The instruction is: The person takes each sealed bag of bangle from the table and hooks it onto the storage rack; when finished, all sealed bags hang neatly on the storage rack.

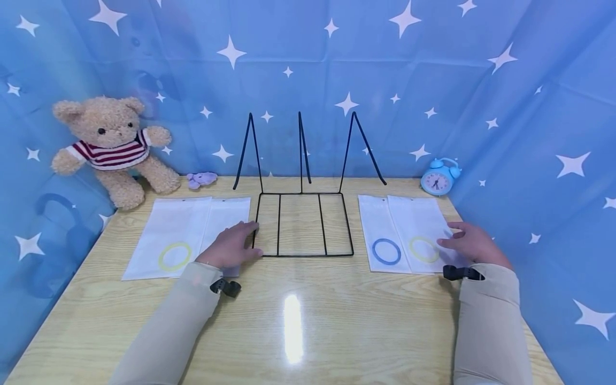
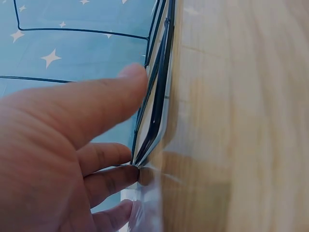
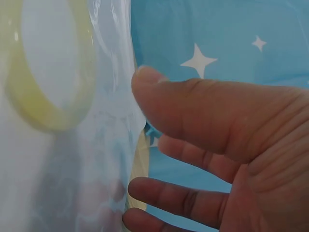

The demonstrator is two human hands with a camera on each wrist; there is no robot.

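A black wire rack [image 1: 327, 224] with three bent prongs stands at the middle of the table. My left hand [image 1: 233, 246] is at the rack's left side; in the left wrist view the fingertips [image 2: 126, 174] meet the dark wire [image 2: 157, 108] while the thumb stands apart. Under that hand lies a white plastic bag [image 1: 223, 211], beside another bag holding a yellow ring [image 1: 175, 256]. My right hand [image 1: 476, 245] hovers by the outer edge of a bag with a second yellow ring [image 1: 424, 249]. Its fingertips [image 3: 140, 188] are at the bag's edge, fingers fairly straight.
Next to the right-hand bag lies another with a blue ring [image 1: 386, 252]. A teddy bear [image 1: 115, 144] and a small purple toy [image 1: 201, 179] sit at the back left, a blue alarm clock [image 1: 437, 181] at the back right. Starry blue curtains [image 1: 308, 80] border the wooden table [image 1: 366, 326].
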